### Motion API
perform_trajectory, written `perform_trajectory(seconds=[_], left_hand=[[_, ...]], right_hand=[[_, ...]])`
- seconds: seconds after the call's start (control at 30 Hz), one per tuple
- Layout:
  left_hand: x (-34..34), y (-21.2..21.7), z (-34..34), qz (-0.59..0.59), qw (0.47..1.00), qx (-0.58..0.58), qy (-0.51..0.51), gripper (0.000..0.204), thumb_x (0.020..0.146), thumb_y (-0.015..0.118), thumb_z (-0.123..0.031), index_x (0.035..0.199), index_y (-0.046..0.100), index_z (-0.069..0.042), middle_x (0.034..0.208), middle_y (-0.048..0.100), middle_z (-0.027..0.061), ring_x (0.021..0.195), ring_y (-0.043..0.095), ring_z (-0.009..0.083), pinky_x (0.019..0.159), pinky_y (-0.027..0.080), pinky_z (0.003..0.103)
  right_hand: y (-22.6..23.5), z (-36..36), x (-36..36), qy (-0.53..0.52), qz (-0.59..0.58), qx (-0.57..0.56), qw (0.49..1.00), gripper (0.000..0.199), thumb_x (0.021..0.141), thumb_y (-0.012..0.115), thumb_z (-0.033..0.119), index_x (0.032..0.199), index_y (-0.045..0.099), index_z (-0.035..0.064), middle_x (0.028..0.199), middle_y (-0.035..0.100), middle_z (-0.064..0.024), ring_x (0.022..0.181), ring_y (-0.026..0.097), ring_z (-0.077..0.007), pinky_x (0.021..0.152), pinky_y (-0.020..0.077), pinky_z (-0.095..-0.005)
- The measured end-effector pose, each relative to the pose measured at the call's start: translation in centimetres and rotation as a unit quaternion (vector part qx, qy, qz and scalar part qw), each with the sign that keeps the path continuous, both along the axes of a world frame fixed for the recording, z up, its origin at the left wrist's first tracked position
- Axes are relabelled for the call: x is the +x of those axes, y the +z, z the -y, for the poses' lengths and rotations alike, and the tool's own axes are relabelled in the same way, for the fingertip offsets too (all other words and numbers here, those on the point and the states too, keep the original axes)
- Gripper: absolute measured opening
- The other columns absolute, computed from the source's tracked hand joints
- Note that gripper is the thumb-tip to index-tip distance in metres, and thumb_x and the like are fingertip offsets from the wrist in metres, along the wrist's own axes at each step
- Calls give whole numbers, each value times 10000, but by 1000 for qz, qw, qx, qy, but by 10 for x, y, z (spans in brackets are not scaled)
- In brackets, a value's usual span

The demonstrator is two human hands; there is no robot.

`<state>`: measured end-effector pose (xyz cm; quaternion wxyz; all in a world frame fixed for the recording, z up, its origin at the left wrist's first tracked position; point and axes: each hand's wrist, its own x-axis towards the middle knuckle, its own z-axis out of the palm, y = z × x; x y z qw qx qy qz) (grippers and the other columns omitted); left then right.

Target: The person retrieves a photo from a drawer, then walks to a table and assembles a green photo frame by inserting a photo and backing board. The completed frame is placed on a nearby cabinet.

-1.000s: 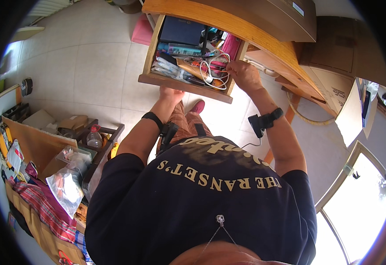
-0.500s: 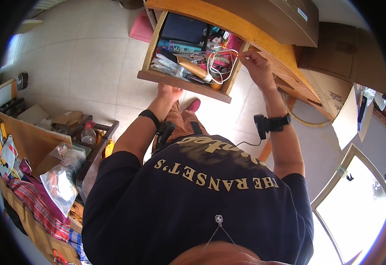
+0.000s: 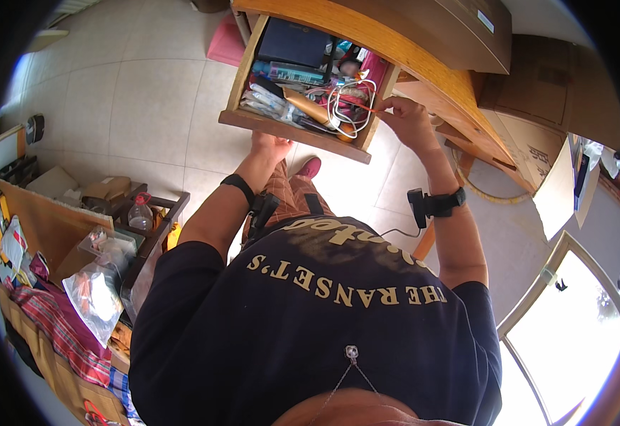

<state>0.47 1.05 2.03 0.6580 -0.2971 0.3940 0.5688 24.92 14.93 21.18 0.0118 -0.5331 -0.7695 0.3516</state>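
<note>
Left hand [image 3: 272,146] under the near front of the wooden drawer [image 3: 317,142], fingers partly hidden; cannot tell if it grips. Right hand [image 3: 408,122] at the drawer's right side, fingertips pinching a slim, straight, bright orange stick [image 3: 370,109] pointing left over the contents. White cable [image 3: 330,110] loops beside it, glossy. Far left: flat navy case [image 3: 292,42].

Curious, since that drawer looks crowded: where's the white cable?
In the head view, the white cable lies looped in the drawer at right, between the gold item and the right hand.
</note>
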Motion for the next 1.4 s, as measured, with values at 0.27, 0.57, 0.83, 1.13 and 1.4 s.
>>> perform_trajectory(seconds=[0.27,0.57,0.83,1.13,1.4], left_hand=[[-4,-1,4,9,1000,-9,5,266,904,507,-381,1060,575,-177,1064,619,6,1004,562,204,862,456,433],[-1,-12,3,18,999,12,41,378,884,541,-389,1161,561,-132,1162,606,29,1099,549,236,949,430,459],[-1,-25,3,43,995,81,43,279,938,463,-324,1142,535,-148,1126,592,27,1013,559,208,855,467,406],[-2,-9,0,38,993,99,46,331,956,446,-329,1208,505,-123,1202,573,46,1117,541,240,974,436,462],[-2,-12,0,50,994,90,47,324,961,435,-318,1214,503,-126,1206,573,45,1117,542,235,977,434,454]], right_hand=[[-34,14,-15,121,127,30,984,130,821,577,186,852,687,125,903,661,-106,847,640,-295,753,516,-390],[-31,17,-14,140,71,35,987,112,798,604,153,865,689,123,896,660,-95,848,641,-280,773,516,-380],[-28,25,-20,195,11,79,978,88,821,590,142,839,670,108,857,653,-77,789,640,-263,725,524,-359],[-48,12,-23,166,109,88,976,104,854,573,169,859,669,131,847,635,-72,797,642,-263,710,524,-367],[-39,18,-21,154,99,71,980,67,813,618,143,849,666,114,848,638,-85,791,640,-276,704,522,-371]])
